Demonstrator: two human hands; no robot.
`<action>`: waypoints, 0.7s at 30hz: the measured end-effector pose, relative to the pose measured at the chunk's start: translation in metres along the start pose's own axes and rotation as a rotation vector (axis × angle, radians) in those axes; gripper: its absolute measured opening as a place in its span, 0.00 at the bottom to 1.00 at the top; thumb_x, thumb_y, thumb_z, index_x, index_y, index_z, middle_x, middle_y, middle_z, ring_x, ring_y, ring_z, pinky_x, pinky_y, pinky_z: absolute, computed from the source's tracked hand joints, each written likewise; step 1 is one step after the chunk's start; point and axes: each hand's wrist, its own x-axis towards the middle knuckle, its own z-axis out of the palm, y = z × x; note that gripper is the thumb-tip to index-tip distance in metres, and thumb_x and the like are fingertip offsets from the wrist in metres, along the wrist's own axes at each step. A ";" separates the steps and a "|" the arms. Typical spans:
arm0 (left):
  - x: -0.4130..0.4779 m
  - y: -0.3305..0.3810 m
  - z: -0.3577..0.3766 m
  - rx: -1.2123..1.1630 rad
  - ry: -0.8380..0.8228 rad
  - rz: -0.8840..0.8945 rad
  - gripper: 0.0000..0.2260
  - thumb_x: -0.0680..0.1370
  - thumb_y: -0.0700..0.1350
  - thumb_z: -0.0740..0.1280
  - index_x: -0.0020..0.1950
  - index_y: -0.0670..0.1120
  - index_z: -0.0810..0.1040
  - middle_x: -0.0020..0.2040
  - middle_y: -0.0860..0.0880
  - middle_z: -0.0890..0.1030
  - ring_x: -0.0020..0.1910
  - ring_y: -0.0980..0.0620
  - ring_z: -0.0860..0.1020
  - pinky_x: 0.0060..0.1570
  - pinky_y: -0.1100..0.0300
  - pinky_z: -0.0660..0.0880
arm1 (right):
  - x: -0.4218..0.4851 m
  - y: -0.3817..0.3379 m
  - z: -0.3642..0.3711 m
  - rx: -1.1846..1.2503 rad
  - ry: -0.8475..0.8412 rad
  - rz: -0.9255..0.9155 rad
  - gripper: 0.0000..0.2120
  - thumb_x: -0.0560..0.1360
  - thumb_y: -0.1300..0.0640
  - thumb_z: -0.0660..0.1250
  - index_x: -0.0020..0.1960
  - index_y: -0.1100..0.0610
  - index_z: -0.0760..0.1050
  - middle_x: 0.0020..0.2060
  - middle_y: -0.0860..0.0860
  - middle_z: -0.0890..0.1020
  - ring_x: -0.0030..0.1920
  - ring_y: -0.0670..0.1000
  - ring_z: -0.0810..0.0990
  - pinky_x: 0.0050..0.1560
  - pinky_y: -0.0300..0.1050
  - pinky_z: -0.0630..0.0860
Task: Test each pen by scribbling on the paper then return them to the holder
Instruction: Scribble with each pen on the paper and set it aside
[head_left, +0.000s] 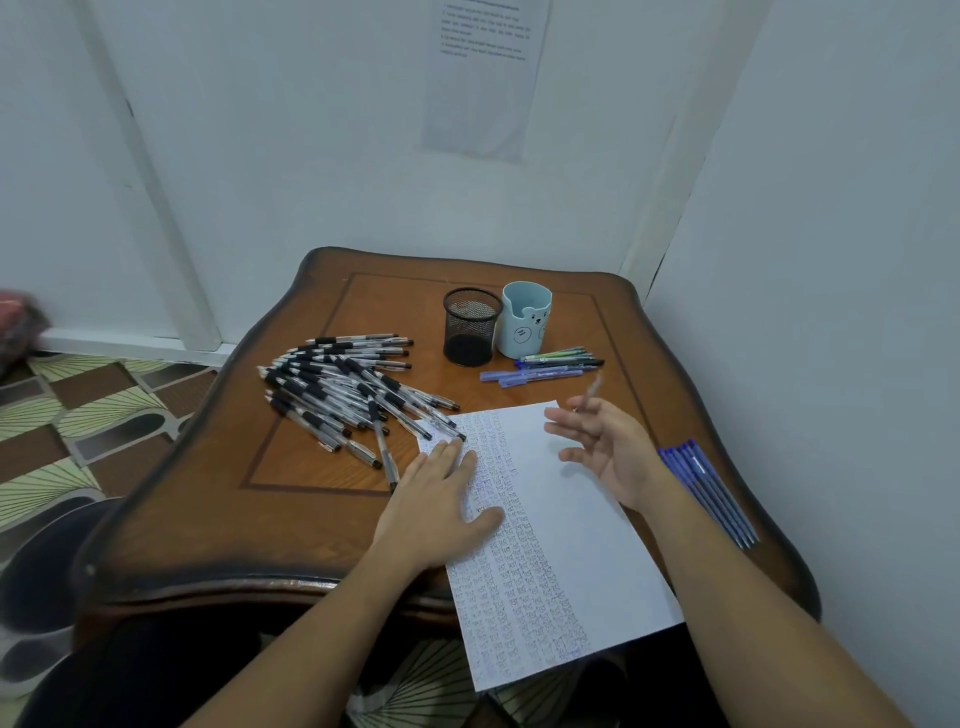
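A white paper (571, 551) covered with columns of scribbles lies on the wooden table (291, 519), and its near end hangs over the front edge. My left hand (441, 499) presses flat on the paper's left side with straight fingers. Raised above the paper's far right corner, my right hand (613, 447) has its fingers spread. A blurred pen (592, 392) sticks up from the thumb side of it, and the grip on it is unclear. At the back stand an empty black mesh holder (471, 327) and a light-blue cup holder (525, 319).
A big pile of black-grip pens (343, 389) lies left of the paper. Several coloured pens (545, 364) lie in front of the holders. A row of blue pens (711, 493) sits near the table's right edge. Walls close in behind and to the right.
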 end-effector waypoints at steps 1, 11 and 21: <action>0.000 0.000 0.000 -0.003 -0.002 0.000 0.37 0.77 0.67 0.53 0.80 0.49 0.50 0.80 0.49 0.47 0.78 0.53 0.44 0.74 0.55 0.39 | 0.000 0.005 0.002 0.032 0.003 -0.013 0.06 0.81 0.64 0.58 0.54 0.61 0.74 0.47 0.58 0.86 0.49 0.56 0.85 0.38 0.46 0.79; 0.001 0.001 -0.003 -0.045 -0.006 -0.031 0.37 0.76 0.68 0.56 0.80 0.51 0.52 0.80 0.50 0.49 0.78 0.52 0.46 0.75 0.53 0.43 | 0.002 0.037 0.022 -0.294 0.031 -0.119 0.06 0.80 0.63 0.65 0.48 0.52 0.74 0.36 0.53 0.82 0.40 0.48 0.78 0.35 0.39 0.70; 0.001 0.004 -0.005 -0.069 0.009 -0.048 0.37 0.75 0.68 0.59 0.79 0.52 0.54 0.80 0.51 0.50 0.78 0.52 0.48 0.75 0.53 0.45 | 0.018 0.058 0.026 -0.341 0.200 -0.198 0.23 0.73 0.65 0.74 0.25 0.53 0.67 0.23 0.53 0.74 0.26 0.50 0.77 0.34 0.44 0.75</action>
